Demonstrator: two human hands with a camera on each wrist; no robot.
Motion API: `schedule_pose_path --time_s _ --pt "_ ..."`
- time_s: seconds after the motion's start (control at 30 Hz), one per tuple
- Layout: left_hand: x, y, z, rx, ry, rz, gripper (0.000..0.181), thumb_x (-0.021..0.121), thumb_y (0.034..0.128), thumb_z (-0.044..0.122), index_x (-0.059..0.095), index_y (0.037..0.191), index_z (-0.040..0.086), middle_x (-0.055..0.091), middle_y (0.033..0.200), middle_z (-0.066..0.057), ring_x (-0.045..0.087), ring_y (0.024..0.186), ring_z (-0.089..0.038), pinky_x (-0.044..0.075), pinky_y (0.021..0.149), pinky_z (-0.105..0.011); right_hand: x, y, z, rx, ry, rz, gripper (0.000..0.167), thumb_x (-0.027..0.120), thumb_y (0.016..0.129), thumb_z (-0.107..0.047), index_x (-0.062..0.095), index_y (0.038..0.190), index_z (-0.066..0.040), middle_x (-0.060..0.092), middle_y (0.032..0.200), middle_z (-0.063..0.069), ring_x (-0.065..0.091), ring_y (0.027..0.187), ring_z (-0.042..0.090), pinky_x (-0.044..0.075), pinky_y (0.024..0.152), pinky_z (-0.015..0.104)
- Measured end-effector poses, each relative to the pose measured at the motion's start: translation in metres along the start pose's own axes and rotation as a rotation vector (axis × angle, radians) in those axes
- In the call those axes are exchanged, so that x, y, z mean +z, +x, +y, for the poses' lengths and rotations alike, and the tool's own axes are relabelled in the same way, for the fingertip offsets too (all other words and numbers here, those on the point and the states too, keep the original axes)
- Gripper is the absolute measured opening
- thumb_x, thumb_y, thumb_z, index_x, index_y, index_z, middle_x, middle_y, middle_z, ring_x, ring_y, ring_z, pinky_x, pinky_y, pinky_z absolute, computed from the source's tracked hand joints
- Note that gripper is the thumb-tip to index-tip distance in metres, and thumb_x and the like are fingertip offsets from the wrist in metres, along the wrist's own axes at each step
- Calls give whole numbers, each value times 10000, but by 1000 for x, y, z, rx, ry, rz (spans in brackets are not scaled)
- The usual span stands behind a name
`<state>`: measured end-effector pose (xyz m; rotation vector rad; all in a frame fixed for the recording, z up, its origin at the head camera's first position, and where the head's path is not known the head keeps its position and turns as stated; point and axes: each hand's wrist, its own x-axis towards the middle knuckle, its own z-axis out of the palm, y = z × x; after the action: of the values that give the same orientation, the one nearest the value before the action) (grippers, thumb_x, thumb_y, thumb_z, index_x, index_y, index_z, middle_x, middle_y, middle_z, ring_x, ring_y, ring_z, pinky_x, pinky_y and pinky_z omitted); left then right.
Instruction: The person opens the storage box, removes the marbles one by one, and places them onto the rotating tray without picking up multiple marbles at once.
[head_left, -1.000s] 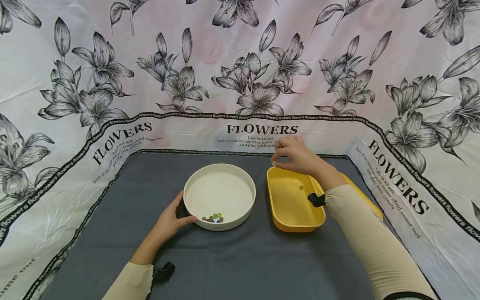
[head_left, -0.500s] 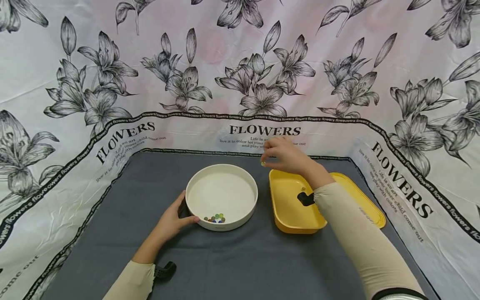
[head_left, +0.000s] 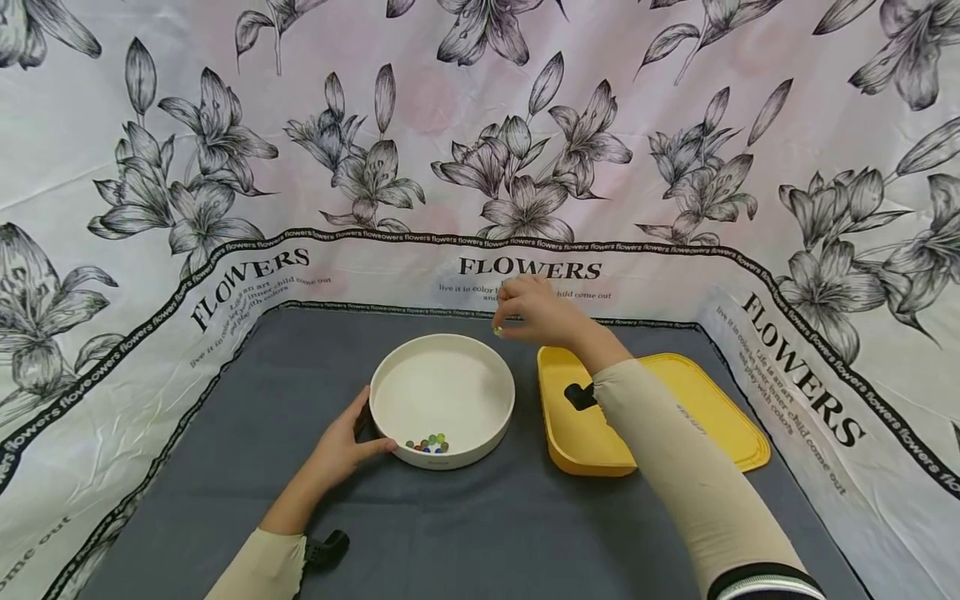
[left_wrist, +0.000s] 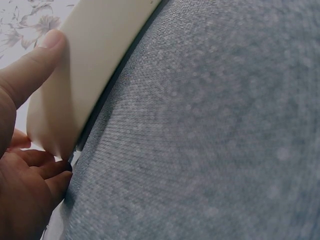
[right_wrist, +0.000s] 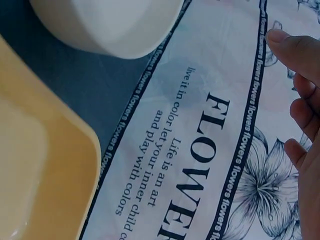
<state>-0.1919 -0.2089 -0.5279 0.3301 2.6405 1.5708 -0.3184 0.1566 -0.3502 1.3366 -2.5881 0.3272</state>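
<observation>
A white round dish (head_left: 442, 387) with a low wall stands on the grey cloth, with several coloured marbles (head_left: 427, 443) gathered inside at its near edge. My left hand (head_left: 341, 446) grips its left side; in the left wrist view the thumb (left_wrist: 37, 62) lies against the outer wall and the other fingers curl at the dish's edge. Between thumb and fingertips my right hand (head_left: 540, 308) pinches a small yellowish-green marble (head_left: 497, 332), raised past the far right rim. In the right wrist view the marble is hidden, and the hand (right_wrist: 305, 100) shows at the right edge.
To the right of the dish stands a yellow rectangular box (head_left: 573, 417), partly covered by my right forearm. A flat yellow lid (head_left: 705, 408) lies beyond it. A flower-printed white cloth (head_left: 420, 200) rises behind and along both sides.
My right hand has moved left with the marble, from above the yellow box's far edge to near the white dish's far right rim. My left hand stays on the dish.
</observation>
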Motion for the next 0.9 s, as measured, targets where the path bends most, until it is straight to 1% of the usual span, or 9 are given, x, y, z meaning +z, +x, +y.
schedule_pose_path --time_s 0.13,0.23,0.27,0.37,0.47,0.6,0.73,0.8,0.9 --pt "1 -2 -2 -6 6 -12 1203 883 805 367 93 1649 34 134 1701 -185 256 1531 -376 305 1203 -567 12 11 -3 24 -3 -23 109 811 912 -249 823 1009 -200 525 988 -16 420 979 212 288 892 495" --pt "1 -1 -2 4 2 -10 1200 880 808 366 93 1649 33 129 1702 -183 252 1532 -378 305 1203 -568 20 20 -5 27 -7 -25 114 816 908 -244 825 1009 -194 519 983 -9 418 969 211 275 883 484" --pt "1 -1 -2 7 4 -8 1197 879 809 364 94 1648 30 130 1702 -185 254 1531 -381 305 1202 -570 22 23 -5 28 -9 -29 112 813 910 -244 824 1013 -201 505 980 -11 406 964 210 257 862 476" --pt "-1 -1 -1 0 10 -9 1200 879 808 363 90 1650 36 128 1703 -179 255 1532 -378 304 1203 -570 28 32 -8 29 -7 -49 118 807 916 -259 821 1022 -208 504 1008 -10 401 980 213 266 877 458" --pt "-1 -1 0 -5 11 -13 1204 879 808 368 84 1653 47 126 1704 -170 255 1534 -371 303 1206 -566 32 40 -9 41 2 -73 128 799 924 -280 815 1031 -213 524 1056 -4 410 1006 218 295 914 462" --pt "-1 0 3 -1 2 -12 1204 875 810 371 80 1653 45 121 1706 -164 253 1537 -369 297 1210 -558 40 50 -11 47 8 -84 145 792 928 -292 819 1039 -202 573 1135 16 438 1055 220 327 983 474" --pt "-2 0 2 -6 4 -10 1208 874 809 376 78 1649 30 121 1705 -171 255 1536 -374 295 1210 -558 49 57 -13 46 18 -102 139 789 930 -277 823 1041 -200 589 1151 19 441 1065 218 335 996 469" --pt "-3 0 3 -5 3 -12 1210 876 807 377 80 1648 28 124 1704 -175 258 1534 -376 296 1210 -559 54 59 -13 60 27 -112 141 790 930 -269 824 1046 -197 585 1143 12 437 1055 216 329 982 463" --pt "-2 -2 2 -3 1 -13 1211 880 802 376 86 1650 34 133 1704 -173 264 1533 -373 302 1208 -557 64 62 -13 77 29 -127 150 797 923 -270 826 1052 -200 591 1163 1 457 1088 211 330 1007 471"
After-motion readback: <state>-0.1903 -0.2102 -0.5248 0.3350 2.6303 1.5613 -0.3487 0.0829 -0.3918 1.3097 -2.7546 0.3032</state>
